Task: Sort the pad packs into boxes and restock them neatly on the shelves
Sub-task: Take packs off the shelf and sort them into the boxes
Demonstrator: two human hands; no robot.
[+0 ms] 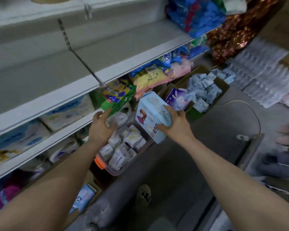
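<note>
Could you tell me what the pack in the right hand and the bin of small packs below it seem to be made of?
Pack: likely soft plastic film, glossy and printed; it dents under the right hand. Bin: apparently rigid clear plastic; the contents show through its wall.

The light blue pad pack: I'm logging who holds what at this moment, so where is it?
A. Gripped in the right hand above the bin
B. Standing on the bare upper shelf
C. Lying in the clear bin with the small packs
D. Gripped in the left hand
A: the right hand curls round the light blue pad pack, holding it above the clear bin, while the left hand holds nothing.
</note>
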